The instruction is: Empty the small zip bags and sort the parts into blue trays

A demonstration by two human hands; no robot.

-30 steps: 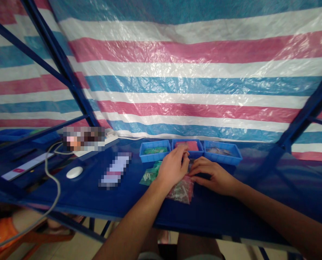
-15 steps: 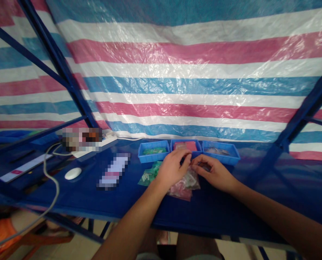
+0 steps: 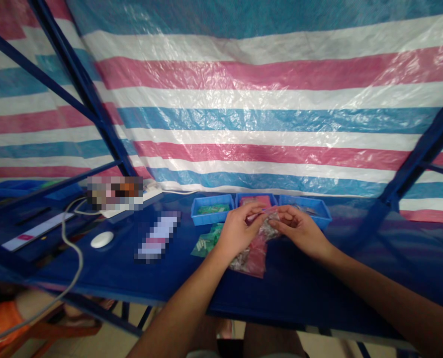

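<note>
Between my two hands is a small clear plastic bag with greyish pieces in it. My left hand grips its left side, fingers closed. On its right side my right hand pinches it. Below the left hand a pink plastic bag lies on the table, with small grey pieces showing through. Green plastic bags lie left of that hand, partly covered by it. Behind the hands stand a blue bin with green bags, a blue bin with pink bags and a third blue bin.
On the blue table to the left are a white computer mouse, a blurred-out flat item and a white cable. Blue metal posts frame the striped sheet behind. A person in orange is at lower left.
The clear bag has been raised off the pink bag and is now held up between both hands. More of the pink bag shows. My right hand has lifted slightly.
</note>
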